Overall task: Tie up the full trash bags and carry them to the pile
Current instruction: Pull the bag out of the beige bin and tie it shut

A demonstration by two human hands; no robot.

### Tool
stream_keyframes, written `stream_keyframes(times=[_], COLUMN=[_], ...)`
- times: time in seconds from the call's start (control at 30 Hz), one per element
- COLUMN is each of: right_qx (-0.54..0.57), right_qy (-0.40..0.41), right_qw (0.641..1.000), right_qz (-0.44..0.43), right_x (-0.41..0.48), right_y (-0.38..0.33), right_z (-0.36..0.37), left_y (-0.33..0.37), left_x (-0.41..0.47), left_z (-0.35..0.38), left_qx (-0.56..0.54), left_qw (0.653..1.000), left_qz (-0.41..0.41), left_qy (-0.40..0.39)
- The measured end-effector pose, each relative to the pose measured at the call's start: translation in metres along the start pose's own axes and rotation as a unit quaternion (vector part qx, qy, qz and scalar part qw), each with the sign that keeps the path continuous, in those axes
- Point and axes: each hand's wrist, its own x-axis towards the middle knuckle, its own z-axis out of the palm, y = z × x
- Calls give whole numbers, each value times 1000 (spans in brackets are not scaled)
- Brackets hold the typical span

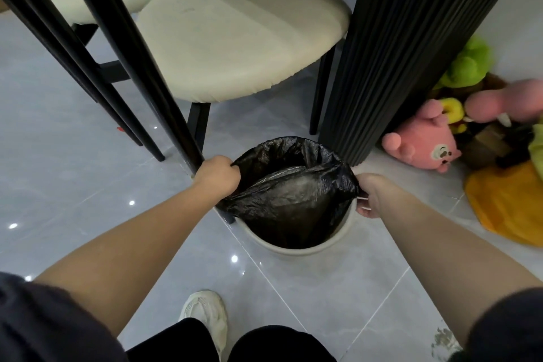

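Observation:
A black trash bag (289, 188) lines a round cream bin (293, 248) standing on the tiled floor. My left hand (216, 175) grips the bag's rim on the left side. At the right side my right hand (370, 194) pinches the rim against the bin's edge. The near part of the rim is pulled off the bin and folded inward, while the far rim still stands up. What lies inside the bag is hidden by the plastic.
A cream chair (235, 35) with black legs stands just behind the bin, a leg touching near my left hand. A black ribbed table pedestal (390, 67) rises at the right. Plush toys (426, 138) and a yellow cloth (505, 203) lie beyond. My shoe (207, 314) is below.

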Motion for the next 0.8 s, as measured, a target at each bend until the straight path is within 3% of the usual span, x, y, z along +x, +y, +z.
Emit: stream_keyframes(times=[0.13,0.27,0.33,0.4,0.47,0.53,0.6,0.67,0.73,0.8], right_qx=[143,322,367,356,295,111,-155,-344,-447,-480], right_qy=[36,53,20,2,10,59,101,119,130,151], right_qw=[987,916,892,894,911,925,887,837,803,793], right_qz=[-69,-233,-263,-270,-289,-359,-423,-409,-373,-344], right_x=[10,3,-5,-9,-7,-4,-1,-3,-9,-13], right_y=[-5,-13,-16,-18,-19,-20,-19,-19,-20,-22], right_z=[-1,-7,-10,-9,-8,-10,-14,-17,-19,-26], left_y=[-5,-8,-6,-3,0,2,3,3,4,4], left_x=[1,-7,-12,-17,-22,-23,-20,-17,-17,-19], left_z=[-3,-2,-4,-6,-8,-8,-9,-10,-12,-14], left_qx=[-42,-113,-167,-216,-240,-229,-175,-88,-10,15], left_qw=[998,986,975,962,953,955,970,986,991,988], left_qz=[12,50,67,83,92,88,84,83,82,90], left_qy=[54,111,128,144,163,169,149,117,103,121])
